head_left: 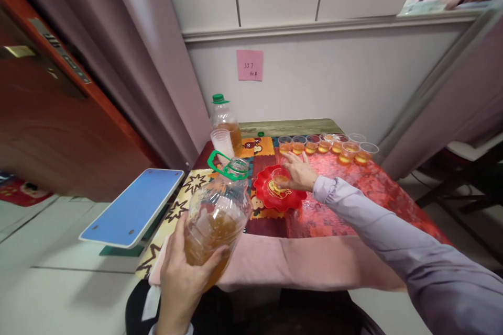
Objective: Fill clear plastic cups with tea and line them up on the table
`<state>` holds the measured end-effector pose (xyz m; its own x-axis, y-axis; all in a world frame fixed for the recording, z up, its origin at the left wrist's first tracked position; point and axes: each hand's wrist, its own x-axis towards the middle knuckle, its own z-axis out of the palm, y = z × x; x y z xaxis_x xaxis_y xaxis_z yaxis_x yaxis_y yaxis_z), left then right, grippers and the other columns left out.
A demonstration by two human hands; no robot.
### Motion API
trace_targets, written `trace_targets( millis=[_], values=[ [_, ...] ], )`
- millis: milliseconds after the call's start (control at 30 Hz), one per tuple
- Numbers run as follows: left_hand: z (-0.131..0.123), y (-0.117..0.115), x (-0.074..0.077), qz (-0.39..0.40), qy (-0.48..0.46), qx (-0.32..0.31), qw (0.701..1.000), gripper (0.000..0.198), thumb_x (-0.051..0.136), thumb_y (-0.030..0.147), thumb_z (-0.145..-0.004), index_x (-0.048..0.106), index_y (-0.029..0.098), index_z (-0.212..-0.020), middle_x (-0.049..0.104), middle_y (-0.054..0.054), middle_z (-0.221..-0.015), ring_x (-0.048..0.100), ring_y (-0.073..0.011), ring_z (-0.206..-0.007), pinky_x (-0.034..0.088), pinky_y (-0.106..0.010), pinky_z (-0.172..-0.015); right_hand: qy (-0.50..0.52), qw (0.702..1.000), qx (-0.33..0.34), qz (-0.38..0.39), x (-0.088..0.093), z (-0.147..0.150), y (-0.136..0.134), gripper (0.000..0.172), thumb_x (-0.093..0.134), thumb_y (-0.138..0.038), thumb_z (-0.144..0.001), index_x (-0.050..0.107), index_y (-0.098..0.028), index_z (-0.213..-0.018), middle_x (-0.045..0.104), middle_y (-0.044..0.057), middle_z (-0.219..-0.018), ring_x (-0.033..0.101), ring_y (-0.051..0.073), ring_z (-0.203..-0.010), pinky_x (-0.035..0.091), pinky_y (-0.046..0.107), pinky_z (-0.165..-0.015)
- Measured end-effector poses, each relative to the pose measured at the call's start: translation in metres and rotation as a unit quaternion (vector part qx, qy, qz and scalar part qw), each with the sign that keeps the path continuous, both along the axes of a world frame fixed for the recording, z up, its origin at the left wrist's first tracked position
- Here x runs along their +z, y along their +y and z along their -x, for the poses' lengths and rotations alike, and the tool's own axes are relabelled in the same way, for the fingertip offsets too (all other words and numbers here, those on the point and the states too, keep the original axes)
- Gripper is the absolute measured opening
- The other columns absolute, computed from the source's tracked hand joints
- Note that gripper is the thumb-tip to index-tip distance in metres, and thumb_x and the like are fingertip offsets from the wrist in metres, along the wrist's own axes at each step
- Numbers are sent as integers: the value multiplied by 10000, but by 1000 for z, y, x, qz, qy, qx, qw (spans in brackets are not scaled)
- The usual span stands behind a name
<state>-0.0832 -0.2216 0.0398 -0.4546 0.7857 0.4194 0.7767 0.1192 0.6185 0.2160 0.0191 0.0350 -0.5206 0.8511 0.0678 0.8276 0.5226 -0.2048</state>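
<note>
My left hand (188, 267) is wrapped around a large clear plastic jug (220, 214) with a green handle, uncapped and partly filled with amber liquid. The jug tilts slightly, its mouth toward the upper right. Over a red scalloped plate (263, 196), my right hand (301, 171) has its fingers around a clear plastic cup (280, 178) standing on the plate. Whether that cup holds any liquid is hard to tell. Beyond my right hand, several clear cups (349, 153) of amber liquid stand in a row and a small cluster.
A second jug (223, 115) with a green cap stands at the back left, beside a stack of clear cups (222, 142). A loose green cap (261, 134) lies near the wall. Left of the table is a blue-topped stool (135, 207). A pink cloth (306, 261) covers the front edge.
</note>
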Motion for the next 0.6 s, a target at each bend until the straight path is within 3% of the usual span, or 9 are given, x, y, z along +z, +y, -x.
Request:
trace_targets(
  millis=[367, 467, 600],
  values=[
    [3, 6, 1, 28, -3, 13, 1000, 1269, 607, 976, -603, 486, 163, -1570, 641, -208, -1460, 631, -435, -1309, 456, -582, -1177, 82, 995, 34, -50, 3, 0, 7, 613, 883, -584, -729, 762, -135, -1129, 415, 255, -1665, 316, 473, -1578, 57, 787, -1248],
    [5, 6, 1, 42, -5, 23, 999, 1280, 596, 990, -583, 485, 179, -1567, 644, -194, -1462, 637, -433, -1301, 469, -579, -1166, 120, 990, -5, -69, 7, -24, 24, 619, 816, -664, -775, 757, -153, -1118, 438, 244, -1652, 347, 468, -1563, 79, 795, -1237],
    [10, 5, 0, 75, -6, 24, 997, 1216, 635, 937, -610, 470, 212, -1572, 636, -170, -1477, 628, -426, -1316, 465, -571, -1173, 106, 983, -100, -115, 8, -77, 58, 616, 773, -698, -787, 766, -156, -1081, 470, 247, -1620, 346, 479, -1549, 107, 792, -1225]
  ],
)
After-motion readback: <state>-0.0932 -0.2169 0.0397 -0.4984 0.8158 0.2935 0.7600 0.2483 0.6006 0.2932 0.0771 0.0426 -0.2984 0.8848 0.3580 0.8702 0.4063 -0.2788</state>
